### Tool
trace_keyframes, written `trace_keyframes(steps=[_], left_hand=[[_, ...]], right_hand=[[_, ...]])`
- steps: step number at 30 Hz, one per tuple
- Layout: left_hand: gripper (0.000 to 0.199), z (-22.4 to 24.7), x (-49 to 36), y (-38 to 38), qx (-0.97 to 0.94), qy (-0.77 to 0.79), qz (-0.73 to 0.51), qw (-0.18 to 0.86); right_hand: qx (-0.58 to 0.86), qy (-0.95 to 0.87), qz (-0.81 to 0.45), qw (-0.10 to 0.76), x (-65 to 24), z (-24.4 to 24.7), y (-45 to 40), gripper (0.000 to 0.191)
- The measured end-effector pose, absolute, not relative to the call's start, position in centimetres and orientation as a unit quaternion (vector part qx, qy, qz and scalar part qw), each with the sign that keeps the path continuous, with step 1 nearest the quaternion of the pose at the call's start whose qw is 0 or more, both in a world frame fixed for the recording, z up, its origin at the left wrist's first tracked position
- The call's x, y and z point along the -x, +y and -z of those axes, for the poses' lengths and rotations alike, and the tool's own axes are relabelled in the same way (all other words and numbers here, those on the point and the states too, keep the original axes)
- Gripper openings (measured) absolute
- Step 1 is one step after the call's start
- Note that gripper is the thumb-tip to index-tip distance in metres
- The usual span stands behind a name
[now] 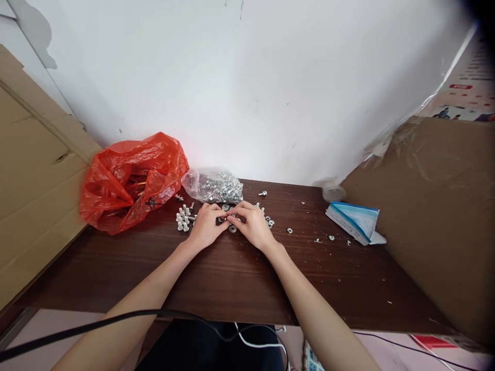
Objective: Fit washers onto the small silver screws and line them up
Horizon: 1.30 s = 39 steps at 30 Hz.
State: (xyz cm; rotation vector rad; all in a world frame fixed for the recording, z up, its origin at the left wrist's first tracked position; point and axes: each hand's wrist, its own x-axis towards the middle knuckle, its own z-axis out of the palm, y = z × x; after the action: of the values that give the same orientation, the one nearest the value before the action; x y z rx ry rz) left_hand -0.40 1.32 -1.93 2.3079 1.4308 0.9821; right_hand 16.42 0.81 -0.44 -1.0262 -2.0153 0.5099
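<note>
The brown wood table (232, 288) has a shiny top. On its left side is 1 big red bag (104, 201). Right next to that is 1 see-through bag (222, 188) of little metal bits. Small bolts (183, 218), a flat ring (232, 229) and 1 lone nut (290, 231) lie about. On the right is 1 blue and white pack (353, 220).

Left hand (209, 224) and right hand (250, 224) bare, slim fingers; forearms (309, 304) bare to the frame edge. Dark clothing (209, 348) on lap, black or navy, looks plain, garment type unclear. Black cable (116, 315) crosses in front of left forearm.
</note>
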Motion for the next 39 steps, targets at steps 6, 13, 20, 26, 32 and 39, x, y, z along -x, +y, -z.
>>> trace_keyframes(steps=[6,13,20,26,32,39], left_hand=[[0.009,1.96,0.38,1.37,-0.787,0.499,-0.340,0.126],[0.011,1.67,0.33,1.23,-0.786,0.511,-0.320,0.136],[0.016,1.73,0.29,1.21,-0.789,0.511,-0.315,0.131],[0.016,1.57,0.25,1.22,-0.785,0.519,-0.306,0.140],[0.015,1.54,0.26,1.23,-0.785,0.516,-0.312,0.141],[0.013,1.59,0.24,1.18,-0.791,0.513,-0.308,0.130]], right_hand=[[0.388,-0.797,-0.207,0.415,-16.27,0.33,0.74,0.013],[0.377,-0.798,-0.206,0.422,-16.29,0.56,0.96,0.015],[0.427,-0.782,-0.201,0.407,-16.20,0.32,0.89,0.006],[0.403,-0.781,-0.213,0.427,-16.20,0.53,1.01,0.013],[0.420,-0.776,-0.211,0.422,-16.54,0.49,1.01,0.008],[0.451,-0.784,-0.163,0.395,-16.16,0.51,0.77,0.012]])
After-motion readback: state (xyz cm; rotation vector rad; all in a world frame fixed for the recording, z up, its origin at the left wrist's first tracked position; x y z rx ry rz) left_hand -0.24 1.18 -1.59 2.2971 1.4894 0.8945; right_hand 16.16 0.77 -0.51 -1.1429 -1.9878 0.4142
